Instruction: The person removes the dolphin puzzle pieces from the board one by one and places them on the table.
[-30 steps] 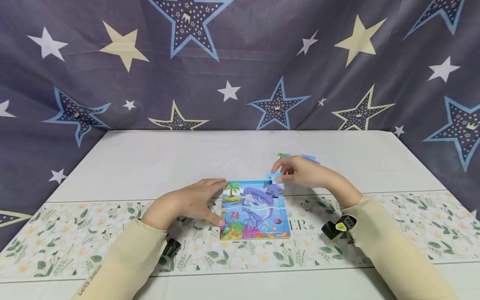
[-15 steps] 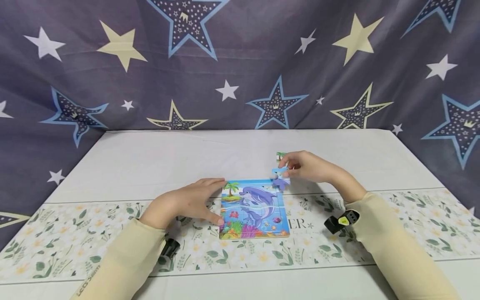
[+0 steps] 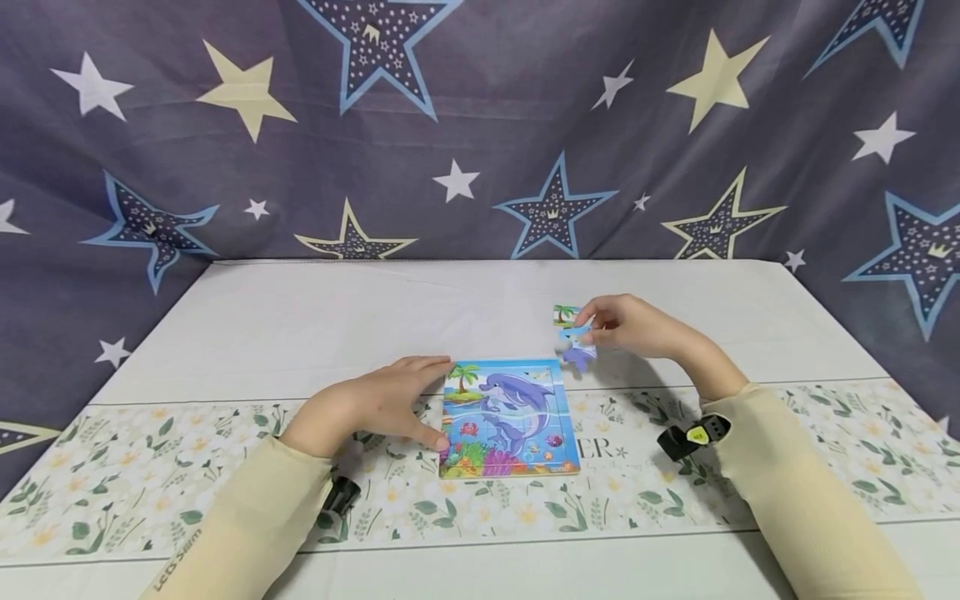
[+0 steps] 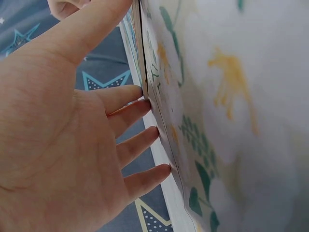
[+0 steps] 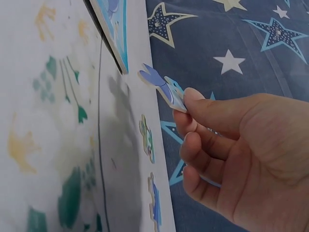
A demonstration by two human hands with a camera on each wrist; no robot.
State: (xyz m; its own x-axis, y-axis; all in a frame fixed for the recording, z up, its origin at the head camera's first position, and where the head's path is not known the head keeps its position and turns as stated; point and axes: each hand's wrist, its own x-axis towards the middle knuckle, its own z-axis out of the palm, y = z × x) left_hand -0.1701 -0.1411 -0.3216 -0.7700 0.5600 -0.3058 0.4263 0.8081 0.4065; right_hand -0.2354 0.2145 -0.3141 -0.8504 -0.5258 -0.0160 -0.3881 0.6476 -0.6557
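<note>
A dolphin jigsaw puzzle in a square tray lies flat on the table, with palm tree, dolphins and coral in its picture. My left hand rests at its left side, fingers spread, thumb at the lower left corner and fingertips at the upper left. Beyond the tray's upper right corner, my right hand pinches a puzzle piece between thumb and index finger. That piece shows a purple tail fin and blue sky, and is raised off the table in the right wrist view.
A loose palm tree piece lies behind the held piece. The right wrist view also shows a blue loose piece, which my hand hides in the head view. A star-patterned curtain stands along the table's far edge.
My right hand has lifted the tail-fin piece from the tray's upper right corner and carried it right and away from me. The left hand has stayed at the tray.
</note>
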